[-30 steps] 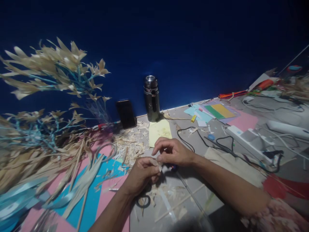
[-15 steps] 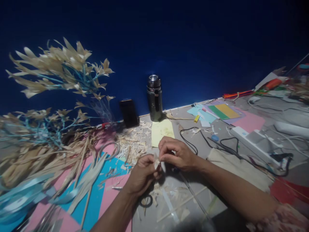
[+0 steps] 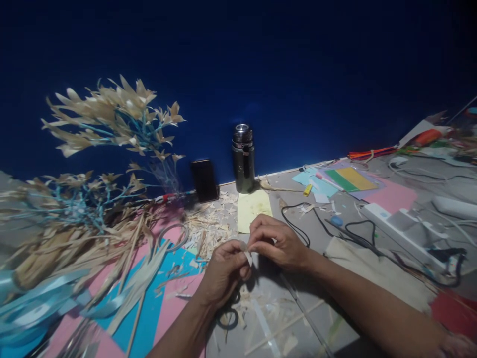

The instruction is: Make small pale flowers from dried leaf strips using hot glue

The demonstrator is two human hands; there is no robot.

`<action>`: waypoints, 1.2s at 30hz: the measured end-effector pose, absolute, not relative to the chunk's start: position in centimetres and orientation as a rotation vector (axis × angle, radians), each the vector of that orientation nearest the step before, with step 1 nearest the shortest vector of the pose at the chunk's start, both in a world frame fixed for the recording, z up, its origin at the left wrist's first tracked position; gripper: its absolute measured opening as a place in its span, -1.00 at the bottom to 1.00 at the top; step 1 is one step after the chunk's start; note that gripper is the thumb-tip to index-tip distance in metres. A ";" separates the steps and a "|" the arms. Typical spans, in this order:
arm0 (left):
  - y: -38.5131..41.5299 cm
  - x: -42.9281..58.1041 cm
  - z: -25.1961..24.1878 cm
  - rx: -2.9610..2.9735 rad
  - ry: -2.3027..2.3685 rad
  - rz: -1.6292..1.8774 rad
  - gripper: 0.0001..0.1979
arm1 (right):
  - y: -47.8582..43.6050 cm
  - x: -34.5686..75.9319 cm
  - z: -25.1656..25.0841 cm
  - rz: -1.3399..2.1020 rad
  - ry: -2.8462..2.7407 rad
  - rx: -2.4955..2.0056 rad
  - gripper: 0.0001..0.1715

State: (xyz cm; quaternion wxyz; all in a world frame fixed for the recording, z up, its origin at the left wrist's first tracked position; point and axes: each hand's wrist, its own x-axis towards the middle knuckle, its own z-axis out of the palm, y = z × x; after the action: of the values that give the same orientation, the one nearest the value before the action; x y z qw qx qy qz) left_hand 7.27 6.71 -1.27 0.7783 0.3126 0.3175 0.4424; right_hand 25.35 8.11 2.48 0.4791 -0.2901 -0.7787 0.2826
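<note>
A small pale piece, like a strip of dried husk, is pinched between the thumb and fingers of my left hand. My right hand comes in from the other side, its thumb and fingertips closed on the piece's upper edge. Both hands hover over the grey tabletop, almost touching. Dark scissors handles show below my left wrist, the rest hidden. Just beyond my right hand lies a yellow paper sheet.
Dried-petal flowers on blue stems stand at left above husk strips and blue ribbon. A thermos and phone stand by the wall. A white power strip and black cord lie right.
The camera view has shifted, so the whole scene sits slightly lower and to the right. The pale piece has turned a little between my fingers; both hands keep their pinch.
</note>
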 end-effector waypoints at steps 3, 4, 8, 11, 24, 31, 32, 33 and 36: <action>6.7 7.3 -1.2 0.653 0.678 0.968 -0.67 | 8.1 25.3 2.4 0.671 -1.908 -0.693 -0.85; 6.6 7.3 -1.1 0.639 0.679 0.970 -0.67 | 8.1 25.3 2.3 0.662 -1.914 -0.691 -0.85; 6.5 7.5 -1.0 0.557 0.699 1.023 -0.65 | 8.1 25.1 2.1 0.578 -1.926 -0.663 -0.85; 6.3 7.8 -1.1 0.497 0.693 1.059 -0.64 | 8.1 25.0 1.9 0.492 -1.947 -0.637 -0.83; 6.3 7.8 -1.6 0.457 0.672 1.050 -0.70 | 8.4 24.7 1.2 0.332 -2.035 -0.608 -0.76; 6.3 7.8 -1.3 0.335 0.576 1.054 -0.73 | 8.0 24.6 1.5 0.457 -1.850 -0.664 -0.82; 6.4 7.8 -1.3 0.312 0.569 1.062 -0.72 | 8.0 24.6 1.6 0.484 -1.799 -0.685 -0.83; 6.5 7.8 -1.3 0.294 0.570 1.070 -0.71 | 8.1 24.7 1.7 0.502 -1.754 -0.711 -0.84; 6.7 7.7 -1.5 0.282 0.599 1.076 -0.68 | 8.4 24.9 1.8 0.523 -1.678 -0.814 -0.85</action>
State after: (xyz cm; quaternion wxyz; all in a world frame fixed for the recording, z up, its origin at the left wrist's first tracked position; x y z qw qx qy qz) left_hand 7.72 6.71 -1.46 0.8071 0.1316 0.2800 0.5029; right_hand 24.92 8.38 1.79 0.5664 -0.3462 -0.7139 0.2227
